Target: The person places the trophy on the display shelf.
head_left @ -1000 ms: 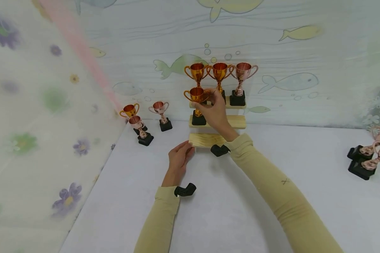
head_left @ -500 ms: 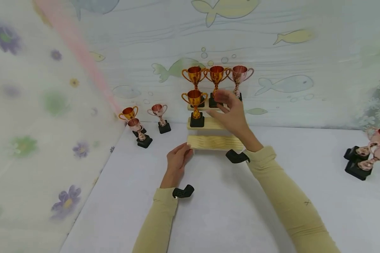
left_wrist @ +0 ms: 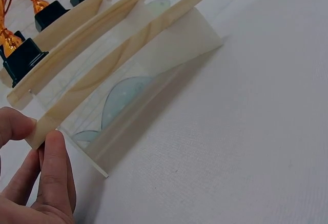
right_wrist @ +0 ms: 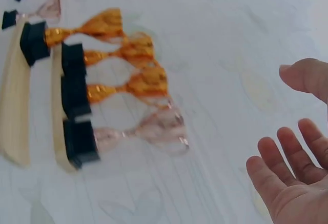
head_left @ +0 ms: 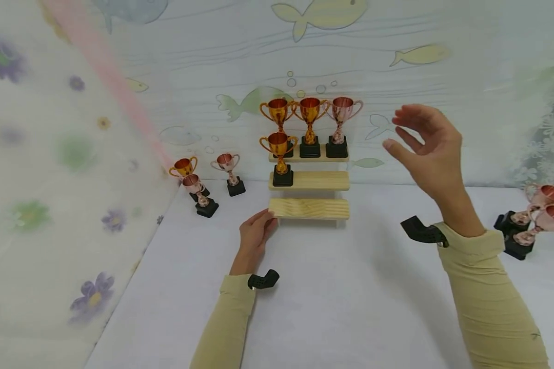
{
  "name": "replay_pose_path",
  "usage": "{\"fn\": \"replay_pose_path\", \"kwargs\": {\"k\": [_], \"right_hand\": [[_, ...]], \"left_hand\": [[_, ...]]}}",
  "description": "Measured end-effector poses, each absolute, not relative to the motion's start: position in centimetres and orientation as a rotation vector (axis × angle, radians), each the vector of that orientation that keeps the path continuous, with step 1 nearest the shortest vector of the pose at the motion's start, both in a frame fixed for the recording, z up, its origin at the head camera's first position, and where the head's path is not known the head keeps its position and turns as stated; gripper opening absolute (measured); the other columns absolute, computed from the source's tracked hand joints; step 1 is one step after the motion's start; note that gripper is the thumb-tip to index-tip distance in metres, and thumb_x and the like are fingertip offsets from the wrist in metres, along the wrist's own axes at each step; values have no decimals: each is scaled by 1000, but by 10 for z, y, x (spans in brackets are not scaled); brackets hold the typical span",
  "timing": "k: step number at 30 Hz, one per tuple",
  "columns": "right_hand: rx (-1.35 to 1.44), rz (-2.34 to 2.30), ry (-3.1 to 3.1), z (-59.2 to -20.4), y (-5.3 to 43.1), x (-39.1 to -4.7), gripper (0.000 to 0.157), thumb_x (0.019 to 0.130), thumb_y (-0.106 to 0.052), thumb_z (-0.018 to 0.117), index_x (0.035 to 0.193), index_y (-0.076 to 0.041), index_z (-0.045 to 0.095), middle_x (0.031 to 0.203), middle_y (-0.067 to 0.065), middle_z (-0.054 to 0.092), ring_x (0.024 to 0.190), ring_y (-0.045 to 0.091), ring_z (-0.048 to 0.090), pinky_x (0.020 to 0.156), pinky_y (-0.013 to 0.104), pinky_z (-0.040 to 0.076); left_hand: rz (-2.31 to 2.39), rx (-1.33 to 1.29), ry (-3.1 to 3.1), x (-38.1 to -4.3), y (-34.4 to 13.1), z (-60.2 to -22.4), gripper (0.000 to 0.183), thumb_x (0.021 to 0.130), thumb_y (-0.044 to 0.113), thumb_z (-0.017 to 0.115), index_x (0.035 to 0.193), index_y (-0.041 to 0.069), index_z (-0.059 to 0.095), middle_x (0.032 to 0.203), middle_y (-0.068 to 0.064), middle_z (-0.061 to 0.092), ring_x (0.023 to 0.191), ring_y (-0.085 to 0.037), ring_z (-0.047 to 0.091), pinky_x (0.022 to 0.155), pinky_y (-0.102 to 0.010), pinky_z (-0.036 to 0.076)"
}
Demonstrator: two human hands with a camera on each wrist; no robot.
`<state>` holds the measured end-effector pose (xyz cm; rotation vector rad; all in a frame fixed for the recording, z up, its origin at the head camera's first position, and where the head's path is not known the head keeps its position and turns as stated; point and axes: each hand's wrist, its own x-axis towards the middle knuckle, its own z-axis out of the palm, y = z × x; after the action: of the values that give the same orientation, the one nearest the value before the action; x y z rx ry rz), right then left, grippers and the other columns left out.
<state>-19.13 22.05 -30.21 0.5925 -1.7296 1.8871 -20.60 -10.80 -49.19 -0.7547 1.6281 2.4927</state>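
My left hand [head_left: 254,233] pinches the left end of the lowest wooden step [left_wrist: 110,70] of a three-step display stand, thumb on top and fingers beneath. On the middle step [head_left: 320,180] a gold trophy cup [head_left: 280,159] stands at the left end. Along the top step [head_left: 311,159] are two gold cups, one of them a gold trophy [head_left: 310,125] in the middle, and a rose-gold trophy [head_left: 340,123] at the right. My right hand [head_left: 431,148] is raised to the right of the stand, fingers spread and relaxed, holding nothing.
At the back left, a gold trophy [head_left: 183,167] and two rose-gold trophies [head_left: 228,169] stand on the white table [head_left: 323,297]. Two more rose-gold trophies [head_left: 547,218] are at the right edge. A fish-patterned backdrop [head_left: 221,61] rises behind the stand.
My right hand has let go of the gold trophy on the middle step and moved away to the right. My left hand keeps its pinch on the lowest step.
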Motion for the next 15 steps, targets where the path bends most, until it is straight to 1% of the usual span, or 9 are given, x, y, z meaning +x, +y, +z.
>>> {"fn": "replay_pose_path", "kwargs": {"k": [3,6,10,13,15], "right_hand": [[556,1861,-1685,-304,245,-182,50,80,21,69,127,6,63,123,12,64,116,24,60,103,21,52],[456,1766,-1703,-310,269,-174,47,81,19,68,127,6,63,122,11,64,116,23,60,104,20,51],[175,1474,-1900,-324,305,-161,48,86,12,69,132,-2,63,123,-2,63,120,16,58,110,20,46],[-60,1258,-2033,-339,332,-151,49,92,5,68,138,-9,60,125,-16,57,126,9,53,117,23,39],[-227,1196,-2065,-348,347,-143,49,95,0,66,141,-13,57,131,-17,54,133,8,48,121,23,33]], "left_hand": [[2498,-748,1631,-206,-108,-492,35,93,5,71,127,-2,67,117,-15,67,94,-14,69,85,-23,61],[2514,-732,1621,-206,-108,-492,35,93,4,70,128,-4,65,116,-15,67,94,-14,69,85,-23,61],[2529,-725,1609,-205,-109,-491,36,94,3,69,128,-5,64,116,-16,66,94,-14,69,85,-23,61],[2520,-733,1618,-205,-109,-491,36,94,3,69,128,-5,64,117,-16,66,94,-14,69,85,-23,61],[2510,-739,1626,-206,-108,-492,36,94,4,70,128,-4,64,118,-17,66,95,-15,69,85,-23,61]]}}
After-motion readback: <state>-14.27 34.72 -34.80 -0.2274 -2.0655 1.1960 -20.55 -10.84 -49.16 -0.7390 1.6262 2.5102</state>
